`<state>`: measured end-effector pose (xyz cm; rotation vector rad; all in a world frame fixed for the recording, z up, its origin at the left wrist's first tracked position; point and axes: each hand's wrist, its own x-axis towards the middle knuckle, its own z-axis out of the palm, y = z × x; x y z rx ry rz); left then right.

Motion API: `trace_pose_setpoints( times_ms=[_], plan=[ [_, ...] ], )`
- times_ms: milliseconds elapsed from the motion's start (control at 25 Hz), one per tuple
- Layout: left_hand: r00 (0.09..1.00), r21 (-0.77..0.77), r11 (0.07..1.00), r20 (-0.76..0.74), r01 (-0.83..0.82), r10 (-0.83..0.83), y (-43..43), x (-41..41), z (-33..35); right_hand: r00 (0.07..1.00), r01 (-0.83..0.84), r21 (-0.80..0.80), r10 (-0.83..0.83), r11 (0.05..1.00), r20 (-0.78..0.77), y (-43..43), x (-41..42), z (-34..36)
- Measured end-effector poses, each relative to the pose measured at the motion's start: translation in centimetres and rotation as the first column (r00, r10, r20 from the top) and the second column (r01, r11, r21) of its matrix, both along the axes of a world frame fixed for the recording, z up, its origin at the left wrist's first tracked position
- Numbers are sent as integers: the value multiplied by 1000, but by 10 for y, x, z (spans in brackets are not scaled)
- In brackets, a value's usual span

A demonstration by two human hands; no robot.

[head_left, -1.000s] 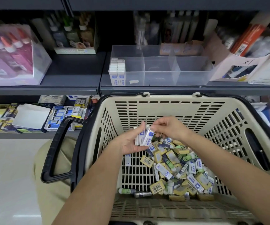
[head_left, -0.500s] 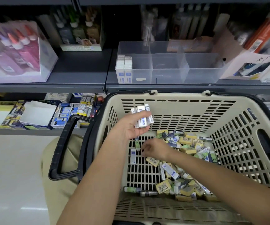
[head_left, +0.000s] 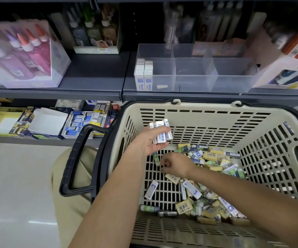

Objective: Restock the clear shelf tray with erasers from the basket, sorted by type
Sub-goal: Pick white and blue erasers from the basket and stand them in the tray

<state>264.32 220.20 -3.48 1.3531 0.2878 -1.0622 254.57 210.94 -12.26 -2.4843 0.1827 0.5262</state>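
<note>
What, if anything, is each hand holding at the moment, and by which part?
Left hand grips a bundle of white-and-blue erasers around their lower halves. Right hand, fingers curled low in the basket: cannot tell.

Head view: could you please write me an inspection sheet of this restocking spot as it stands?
Surface: grey shelf, carrying the clear tray.
Job's things: stocked erasers stand in the tray's left compartment; the basket holds mixed loose erasers.
Clutter: blurred bottle display box left of the tray; cartons to its right.
Grippers: left hand grips an eraser bundle above the basket; right hand is low at the basket floor, fingers curled, hold unclear.
Cables: nothing seen.
Surroundings: stationery packs on a lower shelf; pale floor.
</note>
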Motion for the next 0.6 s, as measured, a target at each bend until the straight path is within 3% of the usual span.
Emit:
trace_pose_setpoints(
  times_ms=[200,280,360,440,520,600],
  plan=[
    [999,35,999,33,28,-29,2,-3,1,913,-402,-97,390,911,-118,38,-12,-18],
    [999,47,998,29,32,-33,4,-4,1,900,-436,-131,427,890,-90,37,-12,-20],
    [999,52,998,26,43,-45,5,-5,1,950,-312,-46,309,949,-50,24,-11,-10],
    [997,59,996,34,60,-62,4,-4,2,998,-52,159,58,986,-30,4,-12,7],
    [995,70,994,52,86,-90,2,-5,2,981,194,395,-180,898,-72,-16,-16,30],
    [991,76,991,69,112,-117,-1,-6,5,950,306,482,-298,821,-95,-36,-21,54]
  ],
)
